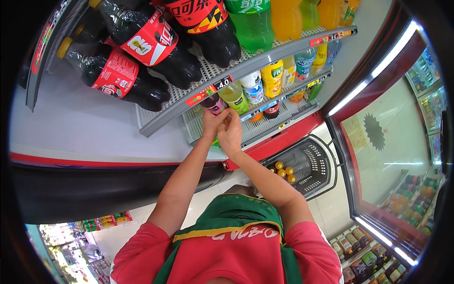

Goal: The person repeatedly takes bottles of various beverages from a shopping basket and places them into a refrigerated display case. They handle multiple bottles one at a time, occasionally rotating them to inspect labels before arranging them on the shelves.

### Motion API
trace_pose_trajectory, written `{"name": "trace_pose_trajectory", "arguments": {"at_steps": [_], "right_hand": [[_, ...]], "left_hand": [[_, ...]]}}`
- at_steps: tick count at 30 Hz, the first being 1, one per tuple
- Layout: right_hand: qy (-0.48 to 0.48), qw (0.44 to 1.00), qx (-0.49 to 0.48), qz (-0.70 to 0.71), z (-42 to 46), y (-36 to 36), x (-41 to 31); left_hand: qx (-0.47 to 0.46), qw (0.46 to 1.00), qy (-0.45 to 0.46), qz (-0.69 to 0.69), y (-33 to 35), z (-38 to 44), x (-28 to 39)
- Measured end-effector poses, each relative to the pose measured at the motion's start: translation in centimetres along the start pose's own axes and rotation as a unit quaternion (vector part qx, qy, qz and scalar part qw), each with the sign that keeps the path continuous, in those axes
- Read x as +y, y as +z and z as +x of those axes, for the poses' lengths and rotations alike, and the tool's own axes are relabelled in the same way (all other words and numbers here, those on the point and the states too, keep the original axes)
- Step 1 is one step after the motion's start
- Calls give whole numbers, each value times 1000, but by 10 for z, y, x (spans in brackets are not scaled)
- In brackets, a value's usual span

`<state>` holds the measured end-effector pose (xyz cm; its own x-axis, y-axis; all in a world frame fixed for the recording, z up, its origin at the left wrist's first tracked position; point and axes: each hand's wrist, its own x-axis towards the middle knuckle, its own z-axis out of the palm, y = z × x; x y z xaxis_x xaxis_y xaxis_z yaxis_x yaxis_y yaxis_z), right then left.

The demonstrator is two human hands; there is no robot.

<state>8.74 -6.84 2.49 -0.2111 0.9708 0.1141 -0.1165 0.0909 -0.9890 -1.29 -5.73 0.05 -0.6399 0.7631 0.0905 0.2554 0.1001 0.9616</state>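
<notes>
In the head view my left hand [213, 123] reaches to the front left end of the middle fridge shelf, against a dark bottle with a pink label [215, 105]. My right hand [230, 132] is close beside it, the fingertips of both meeting near the shelf's price rail [256, 113]. What the fingers hold, if anything, is hidden. Just right of the pink-labelled bottle stands a bottle of pale green drink [234, 98]. Beyond it come a white and blue bottle [253, 88] and a yellow-labelled bottle [272, 78].
Large cola bottles [150, 41] and a green soda bottle [250, 26] fill the upper wire shelf [198, 87]. A black basket [312, 163] holding several yellow-capped bottles [282, 173] stands on the floor at right. The glass fridge door [383, 142] is swung out at far right.
</notes>
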Motion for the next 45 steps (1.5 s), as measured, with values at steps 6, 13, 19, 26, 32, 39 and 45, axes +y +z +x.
{"name": "trace_pose_trajectory", "arguments": {"at_steps": [6,13,19,26,32,39,45], "right_hand": [[93,994,-63,-8,4,-1,-10],[72,994,-65,55,18,10,-9],[58,995,-81,26,28,20,0],[-21,996,-86,30,7,10,10],[92,991,-91,39,-63,-60,0],[308,950,-36,-18,-140,-145,78],[354,915,-1,-192,-176,-220,190]], "left_hand": [[37,997,-11,-62,3,0,15],[37,989,22,-142,11,16,30],[49,982,79,-164,17,37,5],[126,988,81,42,-14,24,-32],[-8,994,49,101,-13,-124,32],[-274,949,-82,134,45,-220,-49],[-403,874,-186,198,125,-247,-134]]}}
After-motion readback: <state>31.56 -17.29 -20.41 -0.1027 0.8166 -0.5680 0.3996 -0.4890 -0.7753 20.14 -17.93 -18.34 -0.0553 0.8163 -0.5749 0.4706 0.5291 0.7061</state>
